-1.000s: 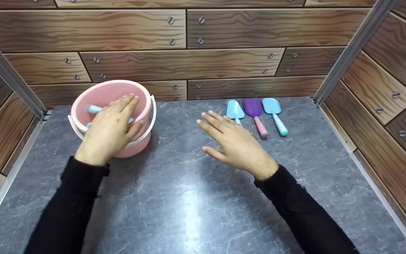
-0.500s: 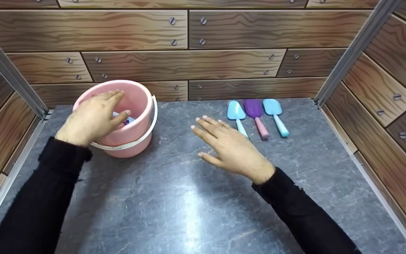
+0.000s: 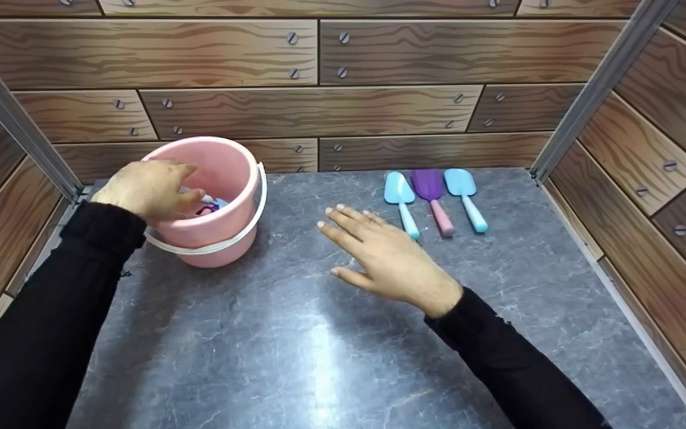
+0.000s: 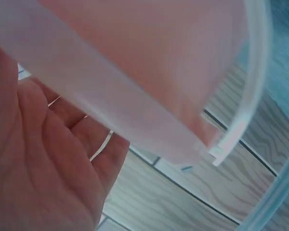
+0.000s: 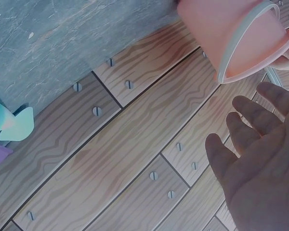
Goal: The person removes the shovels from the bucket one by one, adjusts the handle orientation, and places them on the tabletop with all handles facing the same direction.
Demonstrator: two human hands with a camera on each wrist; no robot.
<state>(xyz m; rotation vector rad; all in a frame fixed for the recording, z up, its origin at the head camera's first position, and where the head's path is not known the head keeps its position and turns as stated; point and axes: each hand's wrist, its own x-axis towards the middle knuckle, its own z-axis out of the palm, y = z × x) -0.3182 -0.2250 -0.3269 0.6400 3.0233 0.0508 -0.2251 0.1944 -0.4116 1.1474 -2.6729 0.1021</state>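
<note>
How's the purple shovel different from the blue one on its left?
The purple shovel has a pink handle; the left shovel, a pale turquoise one. The purple shovel's blade is squarish; the left shovel's blue one narrows toward its tip. The left shovel lies nearer the right hand than the purple shovel. Both lie on the table, blades at the far end.

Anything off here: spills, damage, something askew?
Nothing stands out. The pink bucket stands on the table, its white handle lowered; three shovels lie side by side. No spill or crack shows, though the left hand hides part of the bucket's inside.
</note>
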